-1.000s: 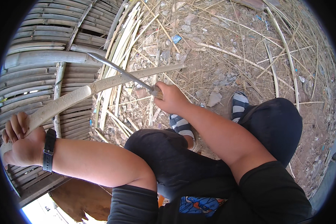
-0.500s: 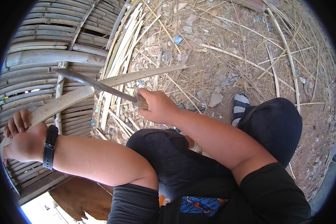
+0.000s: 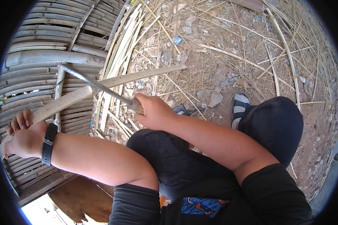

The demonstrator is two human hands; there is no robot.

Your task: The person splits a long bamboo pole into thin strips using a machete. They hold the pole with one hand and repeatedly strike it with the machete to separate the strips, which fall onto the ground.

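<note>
My left hand [image 3: 29, 138] is closed around the lower left end of a long, pale split-bamboo strip [image 3: 69, 99]. From there the strip slants up to the right, its far end over the littered ground. In my right hand [image 3: 156, 112] is the wooden handle of a long-bladed knife [image 3: 110, 92], fingers wrapped round it. The grey blade points up and to the left, crossing over the strip near its middle. Whether the blade touches the strip, I cannot tell. A black watch strap [image 3: 49, 144] circles my left wrist.
A slatted bamboo wall [image 3: 56, 58] stands at the left. Beside it lies a bundle of pale split strips [image 3: 120, 56]. Loose strips, straw, stones and a blue scrap [image 3: 178, 40] litter the dirt ground. My bent knee [image 3: 276, 127] and a striped sandal [image 3: 240, 107] are at the right.
My right hand has shifted slightly left and the blade has turned, now looking narrower and brighter. My left hand and the bamboo strip stay nearly where they were.
</note>
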